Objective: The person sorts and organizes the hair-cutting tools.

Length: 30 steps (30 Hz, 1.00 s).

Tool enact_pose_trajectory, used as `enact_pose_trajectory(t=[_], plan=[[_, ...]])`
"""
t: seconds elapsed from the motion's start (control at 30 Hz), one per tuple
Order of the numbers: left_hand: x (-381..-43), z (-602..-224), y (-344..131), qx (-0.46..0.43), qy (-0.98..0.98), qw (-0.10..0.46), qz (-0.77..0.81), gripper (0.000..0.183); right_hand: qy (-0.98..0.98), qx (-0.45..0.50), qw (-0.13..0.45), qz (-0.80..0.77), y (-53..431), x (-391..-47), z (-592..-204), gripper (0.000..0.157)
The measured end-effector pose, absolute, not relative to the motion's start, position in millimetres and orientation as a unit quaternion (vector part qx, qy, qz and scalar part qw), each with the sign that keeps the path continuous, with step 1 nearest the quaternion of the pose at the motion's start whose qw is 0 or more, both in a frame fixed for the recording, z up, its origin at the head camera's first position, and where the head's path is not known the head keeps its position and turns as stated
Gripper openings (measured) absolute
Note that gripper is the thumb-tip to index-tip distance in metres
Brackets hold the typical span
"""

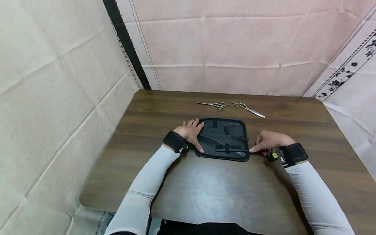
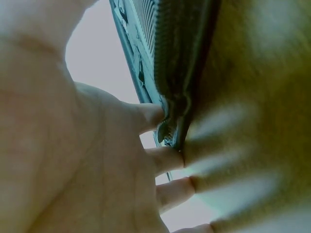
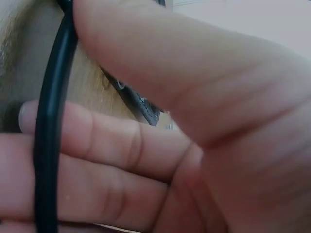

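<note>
A black zip case [image 1: 210, 133] lies spread flat on the table, its inside facing up with elastic loops. My left hand [image 1: 191, 132] rests at its left edge, fingers spread and thumb on the near left corner. In the left wrist view, the fingertips touch the zipper edge [image 2: 158, 58]. A black comb [image 1: 235, 150] lies under a loop along the near side of the case, its teeth showing in the left wrist view. At the right edge, my right hand [image 1: 271, 141] pinches the comb's end, a slim smooth black handle [image 3: 46, 145] between thumb and curled fingers.
Beyond the case lie hairdressing scissors [image 1: 212, 104] and, to their right, a second pair of scissors [image 1: 249, 109]. A small clip [image 1: 241, 138] sits at the case's right side. Pale cloth [image 1: 235, 42] hangs behind the wooden table [image 1: 205, 192] and on both sides.
</note>
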State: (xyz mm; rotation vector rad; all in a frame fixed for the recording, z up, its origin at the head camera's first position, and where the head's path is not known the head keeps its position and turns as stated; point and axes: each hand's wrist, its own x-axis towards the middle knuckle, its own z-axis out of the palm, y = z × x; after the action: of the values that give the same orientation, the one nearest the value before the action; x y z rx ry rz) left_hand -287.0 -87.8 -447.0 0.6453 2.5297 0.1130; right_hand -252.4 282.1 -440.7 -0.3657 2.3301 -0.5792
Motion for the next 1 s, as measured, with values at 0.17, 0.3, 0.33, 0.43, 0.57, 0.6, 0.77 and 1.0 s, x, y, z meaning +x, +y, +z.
enact_pose_trajectory(t=[0.17,0.3,0.33,0.43,0.57,0.6,0.77,1.0], plan=[[-285.6,-447.3,-87.6,0.243,0.935,0.256,0.035,0.134,0.903,-0.139,0.341,-0.220,281.6,-252.1,-443.2,0.047],[-286.4,-447.0,-87.8,0.243,0.934,0.258,0.037,0.134,0.905,-0.140,0.337,-0.217,279.9,-252.6,-441.5,0.048],[-286.3,-446.9,-87.8,0.243,0.934,0.258,0.037,0.134,0.905,-0.142,0.336,-0.218,279.5,-252.5,-441.4,0.048],[-286.3,-446.9,-87.8,0.242,0.934,0.260,0.035,0.134,0.904,-0.143,0.335,-0.222,278.9,-252.5,-441.8,0.048],[-286.4,-446.4,-88.1,0.243,0.935,0.257,0.033,0.134,0.904,-0.143,0.332,-0.228,276.3,-251.6,-440.6,0.050],[-286.5,-446.2,-88.2,0.243,0.935,0.257,0.033,0.134,0.904,-0.142,0.332,-0.229,275.4,-251.5,-440.4,0.050],[-286.7,-445.9,-88.4,0.243,0.934,0.258,0.034,0.134,0.904,-0.139,0.332,-0.230,273.4,-252.4,-440.1,0.050],[-286.3,-446.8,-88.0,0.244,0.934,0.257,0.034,0.133,0.910,-0.148,0.322,-0.216,271.6,-254.9,-442.6,0.049]])
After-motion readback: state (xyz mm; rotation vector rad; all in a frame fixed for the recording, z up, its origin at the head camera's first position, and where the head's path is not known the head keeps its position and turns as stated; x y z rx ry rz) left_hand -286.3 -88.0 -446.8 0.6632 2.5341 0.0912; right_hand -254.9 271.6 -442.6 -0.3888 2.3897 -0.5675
